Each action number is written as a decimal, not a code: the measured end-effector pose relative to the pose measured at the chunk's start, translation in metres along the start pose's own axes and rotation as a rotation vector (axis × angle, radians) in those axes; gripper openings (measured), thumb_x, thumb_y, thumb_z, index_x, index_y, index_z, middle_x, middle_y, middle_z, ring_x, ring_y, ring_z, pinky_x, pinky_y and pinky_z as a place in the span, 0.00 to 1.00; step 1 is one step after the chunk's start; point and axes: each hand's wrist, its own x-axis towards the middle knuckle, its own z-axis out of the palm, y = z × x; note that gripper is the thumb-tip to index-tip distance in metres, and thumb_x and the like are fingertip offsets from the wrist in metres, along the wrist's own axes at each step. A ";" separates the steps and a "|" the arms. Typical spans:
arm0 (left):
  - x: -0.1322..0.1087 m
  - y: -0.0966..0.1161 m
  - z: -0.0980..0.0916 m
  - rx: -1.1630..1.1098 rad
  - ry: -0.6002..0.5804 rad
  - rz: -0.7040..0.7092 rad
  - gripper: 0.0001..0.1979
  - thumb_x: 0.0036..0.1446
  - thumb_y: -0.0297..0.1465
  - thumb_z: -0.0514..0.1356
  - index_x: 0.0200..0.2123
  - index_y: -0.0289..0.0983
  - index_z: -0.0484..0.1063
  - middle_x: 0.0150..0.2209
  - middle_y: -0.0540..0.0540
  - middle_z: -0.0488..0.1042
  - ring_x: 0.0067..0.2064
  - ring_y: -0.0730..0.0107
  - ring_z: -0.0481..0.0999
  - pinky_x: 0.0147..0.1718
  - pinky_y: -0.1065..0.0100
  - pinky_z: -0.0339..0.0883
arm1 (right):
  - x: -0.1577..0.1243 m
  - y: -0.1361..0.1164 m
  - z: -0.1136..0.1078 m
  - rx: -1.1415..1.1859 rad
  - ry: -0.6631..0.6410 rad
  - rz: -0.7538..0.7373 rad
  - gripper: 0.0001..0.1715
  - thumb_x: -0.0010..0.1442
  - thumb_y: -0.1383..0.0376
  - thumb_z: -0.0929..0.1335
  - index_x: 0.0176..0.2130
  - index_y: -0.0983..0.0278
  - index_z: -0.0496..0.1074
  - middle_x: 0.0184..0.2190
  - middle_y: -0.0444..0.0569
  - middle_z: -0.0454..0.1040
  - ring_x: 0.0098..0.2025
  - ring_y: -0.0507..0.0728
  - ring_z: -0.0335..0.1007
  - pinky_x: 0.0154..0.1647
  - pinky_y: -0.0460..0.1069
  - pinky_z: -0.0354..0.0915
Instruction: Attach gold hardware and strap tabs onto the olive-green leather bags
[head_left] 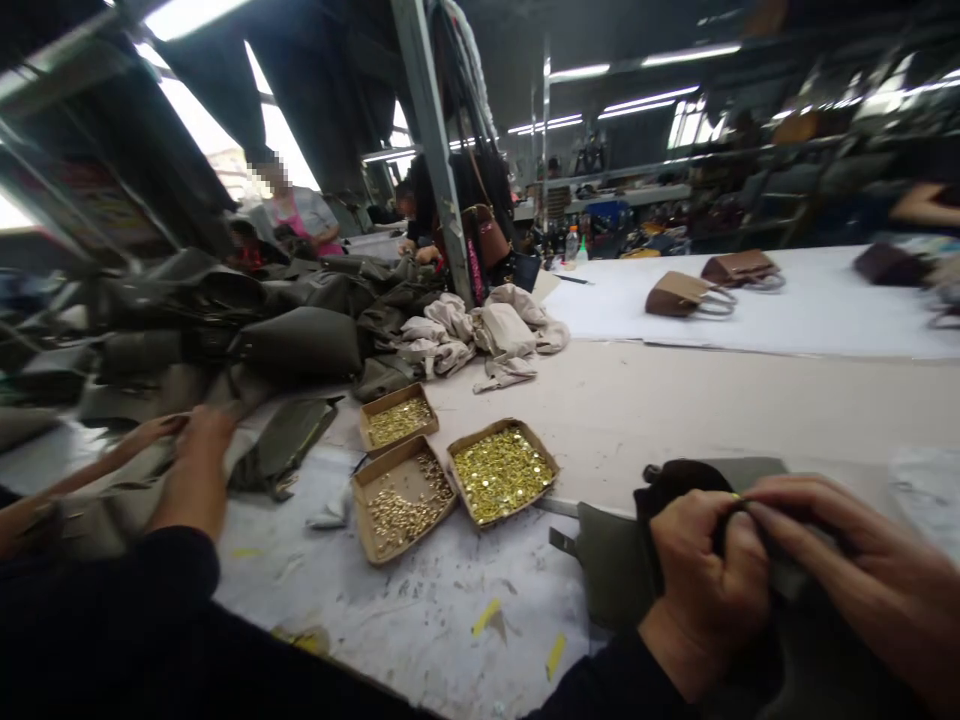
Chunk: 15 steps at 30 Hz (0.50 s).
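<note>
My left hand (709,575) is closed around a dark olive leather bag piece (615,565), its thumb and fingers bunched at the edge. My right hand (832,545) meets it there in a pinch. A small yellowish glint shows where the fingertips come together, but what the right hand holds is too small to make out. The bag piece has a black inner side and a short strap tab on its left. Left of it on the table stand a cardboard tray of gold metal pieces (504,472), a tray of copper-coloured studs (405,505) and a smaller tray (397,418) of gold bits.
At the left, a co-worker's hands (199,450) handle olive leather beside a large heap of dark bags (300,340). Beige cloth pouches (502,330) lie by a metal post (435,150). Brown handbags (686,295) stand on the white far table (600,300). Yellow scraps (486,615) lie nearby.
</note>
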 end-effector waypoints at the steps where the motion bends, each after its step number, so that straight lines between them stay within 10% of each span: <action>1: 0.002 0.001 -0.001 -0.005 -0.007 0.004 0.10 0.62 0.28 0.56 0.38 0.35 0.78 0.32 0.44 0.79 0.32 0.66 0.78 0.34 0.66 0.70 | 0.000 -0.006 0.000 0.024 -0.022 -0.007 0.16 0.62 0.48 0.71 0.37 0.57 0.79 0.38 0.47 0.79 0.39 0.59 0.78 0.41 0.48 0.75; 11: 0.000 0.006 -0.005 0.014 -0.035 0.201 0.05 0.63 0.27 0.57 0.35 0.37 0.72 0.28 0.48 0.74 0.30 0.69 0.73 0.33 0.67 0.65 | 0.007 -0.008 -0.006 0.131 0.031 0.174 0.20 0.67 0.46 0.70 0.45 0.59 0.77 0.40 0.49 0.81 0.41 0.60 0.78 0.40 0.49 0.75; 15: -0.007 0.005 0.001 -0.008 -0.043 0.337 0.03 0.59 0.26 0.57 0.36 0.37 0.71 0.28 0.48 0.73 0.30 0.68 0.73 0.32 0.66 0.63 | 0.050 -0.017 -0.014 -0.006 -0.202 -0.033 0.17 0.69 0.50 0.69 0.44 0.59 0.77 0.40 0.48 0.80 0.41 0.59 0.76 0.41 0.50 0.72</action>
